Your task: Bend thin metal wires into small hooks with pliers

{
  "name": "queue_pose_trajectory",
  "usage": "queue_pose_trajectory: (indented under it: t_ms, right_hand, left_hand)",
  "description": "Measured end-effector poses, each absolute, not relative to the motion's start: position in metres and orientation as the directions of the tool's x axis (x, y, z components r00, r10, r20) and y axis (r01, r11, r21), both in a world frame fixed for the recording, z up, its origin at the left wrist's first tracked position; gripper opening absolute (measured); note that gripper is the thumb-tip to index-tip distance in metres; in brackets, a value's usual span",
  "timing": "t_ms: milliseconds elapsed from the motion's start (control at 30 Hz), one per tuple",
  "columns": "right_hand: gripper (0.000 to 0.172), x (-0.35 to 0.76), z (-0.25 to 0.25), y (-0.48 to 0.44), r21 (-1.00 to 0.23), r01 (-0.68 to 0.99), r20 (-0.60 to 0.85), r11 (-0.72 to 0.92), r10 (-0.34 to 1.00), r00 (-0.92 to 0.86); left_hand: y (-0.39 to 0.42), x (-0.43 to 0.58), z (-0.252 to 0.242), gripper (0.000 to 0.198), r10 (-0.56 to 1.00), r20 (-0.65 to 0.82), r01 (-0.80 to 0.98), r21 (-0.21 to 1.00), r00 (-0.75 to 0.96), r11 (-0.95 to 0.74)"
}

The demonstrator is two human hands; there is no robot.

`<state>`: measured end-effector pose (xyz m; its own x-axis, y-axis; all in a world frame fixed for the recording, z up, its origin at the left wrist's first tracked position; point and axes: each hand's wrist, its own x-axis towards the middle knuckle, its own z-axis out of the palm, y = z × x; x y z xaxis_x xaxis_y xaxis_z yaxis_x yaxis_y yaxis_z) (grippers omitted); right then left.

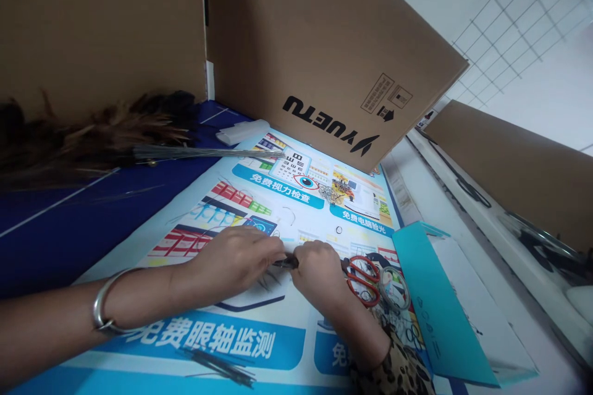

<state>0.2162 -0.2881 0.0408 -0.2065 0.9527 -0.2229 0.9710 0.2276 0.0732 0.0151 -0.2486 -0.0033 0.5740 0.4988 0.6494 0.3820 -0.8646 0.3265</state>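
Note:
My left hand (241, 259), with a silver bangle on its wrist, is closed in a pinch at a small dark piece (288, 261) between the hands; what exactly its fingertips hold is too small to tell. My right hand (319, 271) is wrapped round something dark, mostly hidden by its fingers, close to the left fingertips. Red-handled scissors (364, 281) lie just right of my right hand, beside a coil of wire (395, 289). Below my left hand, a bundle of thin dark wires (222, 367) rests on the printed sheet (296, 315).
Long thin wires (208, 152) and brown feathers (92, 129) lie at the back left. A white roll (243, 132) sits near the large cardboard box (324, 62). An open teal box (445, 308) stands at the right, near tangled wire pieces (407, 327).

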Motion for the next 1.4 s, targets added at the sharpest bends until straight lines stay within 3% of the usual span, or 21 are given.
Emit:
queue_pose_trajectory:
  t_ms: [100,167,267,333,500,600,900,1100,1200,1400]
  right_hand:
    - [0.018,0.220,0.033,-0.286,0.059,0.976,-0.152,0.212,0.968,-0.201]
    - [0.014,0.225,0.028,-0.283,0.034,0.982,-0.117,0.183,0.977,-0.178]
    - [0.013,0.231,0.017,-0.276,-0.025,0.995,-0.030,0.092,0.995,-0.093]
    - [0.016,0.235,0.008,-0.271,-0.094,0.995,0.033,0.037,0.999,-0.034]
    - [0.023,0.240,-0.011,-0.265,-0.281,0.959,0.164,0.031,0.986,0.016]
    - [0.025,0.241,-0.016,-0.264,-0.325,0.943,0.213,0.068,0.977,0.003]
    - [0.025,0.243,-0.020,-0.264,-0.327,0.939,0.251,0.104,0.968,-0.020]
    - [0.025,0.244,-0.020,-0.265,-0.333,0.934,0.255,0.131,0.966,-0.044]
    - [0.024,0.244,-0.018,-0.265,-0.327,0.934,0.246,0.141,0.967,-0.060]
    - [0.022,0.242,-0.015,-0.265,-0.298,0.946,0.210,0.128,0.976,-0.066]
  left_hand:
    - [-0.241,0.010,0.000,0.030,0.467,0.662,0.381,0.284,0.586,-0.880]
    - [-0.234,0.007,0.004,0.026,0.583,0.607,0.382,0.441,0.539,-0.812]
    - [-0.221,0.006,0.008,0.029,0.799,0.393,0.379,0.727,0.455,-0.573]
    - [-0.212,0.009,0.006,0.033,0.848,0.270,0.392,0.795,0.456,-0.464]
    - [-0.198,0.020,-0.013,0.030,0.768,0.299,0.409,0.707,0.566,-0.577]
    - [-0.196,0.025,-0.022,0.026,0.738,0.284,0.449,0.643,0.612,-0.620]
    - [-0.201,0.019,-0.020,0.024,0.721,0.286,0.520,0.533,0.632,-0.667]
    - [-0.230,0.011,0.005,0.009,0.668,0.087,0.532,0.533,0.739,-0.658]
    - [-0.239,0.012,0.009,0.014,0.655,0.001,0.559,0.522,0.755,-0.644]
    - [-0.243,0.015,-0.001,0.018,0.628,0.009,0.508,0.579,0.778,-0.638]
